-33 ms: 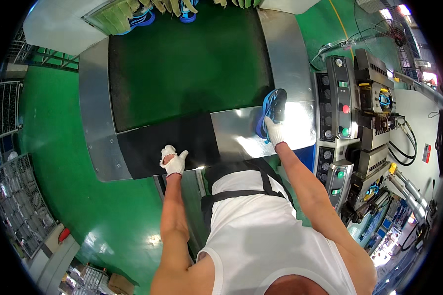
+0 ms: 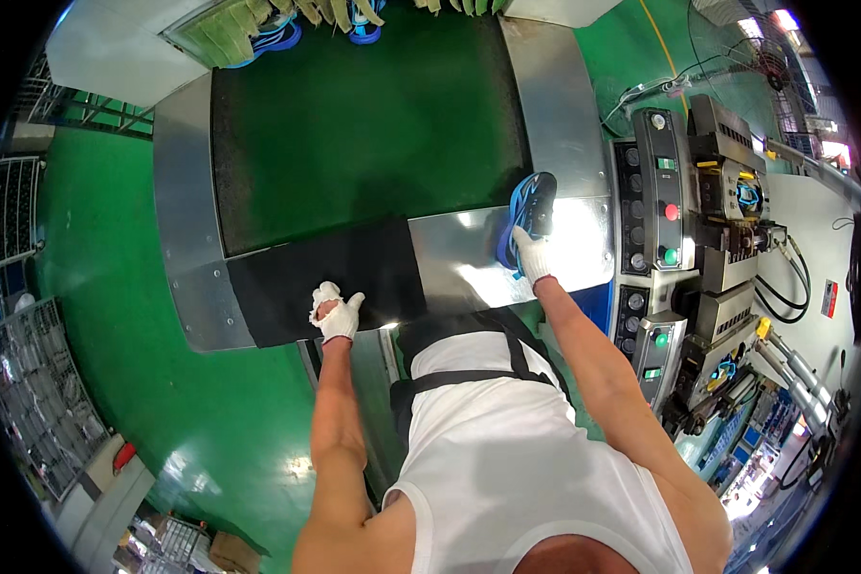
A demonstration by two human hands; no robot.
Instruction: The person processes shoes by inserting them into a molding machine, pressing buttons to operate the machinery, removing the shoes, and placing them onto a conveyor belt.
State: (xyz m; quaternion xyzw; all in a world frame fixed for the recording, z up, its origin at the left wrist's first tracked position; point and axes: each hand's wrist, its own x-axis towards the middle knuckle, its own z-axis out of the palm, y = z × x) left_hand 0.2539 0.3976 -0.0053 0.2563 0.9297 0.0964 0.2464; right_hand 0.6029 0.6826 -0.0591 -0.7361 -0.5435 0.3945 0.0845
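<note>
In a white glove, my right hand (image 2: 534,254) grips one end of a blue and black sports shoe (image 2: 540,205). The shoe stands over the right part of the metal ledge (image 2: 450,253), beside a bright glare. My left hand (image 2: 337,316), in a worn white glove with skin showing through it, rests on a black mat (image 2: 277,292) laid over the left part of that ledge. Its thumb sticks out to the right and the fingers are loosely bent, with nothing seen in them. Beyond the ledge lies a green conveyor belt (image 2: 364,124).
Blue shoes (image 2: 365,29) show at the far end under a hanging strip curtain (image 2: 234,33). Close on the right stand control panels with buttons (image 2: 660,191) and a press machine (image 2: 737,191). Wire racks (image 2: 43,383) stand at the left.
</note>
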